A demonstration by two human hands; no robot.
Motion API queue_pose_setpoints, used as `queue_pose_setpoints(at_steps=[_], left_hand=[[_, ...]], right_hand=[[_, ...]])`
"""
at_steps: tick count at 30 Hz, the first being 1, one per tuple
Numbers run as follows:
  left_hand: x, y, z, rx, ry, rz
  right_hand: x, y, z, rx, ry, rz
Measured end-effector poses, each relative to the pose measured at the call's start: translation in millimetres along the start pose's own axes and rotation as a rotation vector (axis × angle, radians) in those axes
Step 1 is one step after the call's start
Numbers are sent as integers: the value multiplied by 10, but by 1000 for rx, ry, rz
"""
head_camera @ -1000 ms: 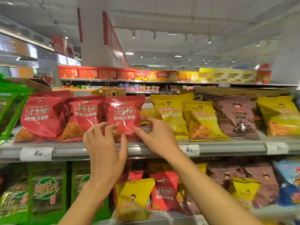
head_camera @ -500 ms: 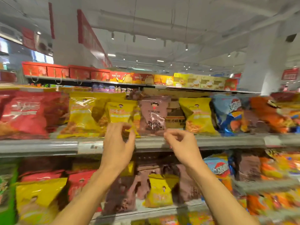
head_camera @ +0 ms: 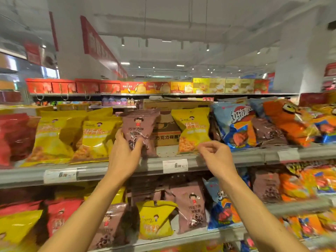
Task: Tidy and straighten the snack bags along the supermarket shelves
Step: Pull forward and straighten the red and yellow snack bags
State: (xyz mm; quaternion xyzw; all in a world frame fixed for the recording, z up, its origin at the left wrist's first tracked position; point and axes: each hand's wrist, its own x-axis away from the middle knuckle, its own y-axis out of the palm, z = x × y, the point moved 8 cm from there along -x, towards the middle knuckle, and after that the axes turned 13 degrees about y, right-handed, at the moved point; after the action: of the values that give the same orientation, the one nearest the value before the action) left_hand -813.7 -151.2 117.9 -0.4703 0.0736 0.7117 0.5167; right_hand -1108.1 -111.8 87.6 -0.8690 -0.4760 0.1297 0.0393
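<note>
Left hand (head_camera: 125, 157) gripping brown snack bag (head_camera: 140, 130), right hand (head_camera: 216, 157) loosely curled, empty

Supermarket: price-tagged shelves (head_camera: 127, 170) of snack bags (head_camera: 192, 128)
</note>
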Motion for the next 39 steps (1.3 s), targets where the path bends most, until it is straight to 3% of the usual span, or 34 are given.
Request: queue_pose_setpoints(at_steps=[7, 11, 15, 19, 27, 32, 39], left_hand=[[-333, 155, -286, 47, -144, -259], [-407, 204, -381, 77, -165, -354], [-425, 231, -371, 144, -183, -323], [-402, 242, -323, 144, -150, -247], [-369, 270, -151, 266, -95, -33], [-385, 594, 242, 250, 16, -104], [-440, 1411, 586, 206, -20, -282]], right_hand=[[-338, -69, -242, 197, -56, 141], [-613, 10, -186, 307, 25, 41], [-859, 96, -144, 421, 110, -131], [-938, 275, -171, 375, 86, -306], [-850, 220, -243, 311, -185, -125], [-764, -323, -234, 278, -288, 87], [-801, -971, 70, 79, -222, -2]])
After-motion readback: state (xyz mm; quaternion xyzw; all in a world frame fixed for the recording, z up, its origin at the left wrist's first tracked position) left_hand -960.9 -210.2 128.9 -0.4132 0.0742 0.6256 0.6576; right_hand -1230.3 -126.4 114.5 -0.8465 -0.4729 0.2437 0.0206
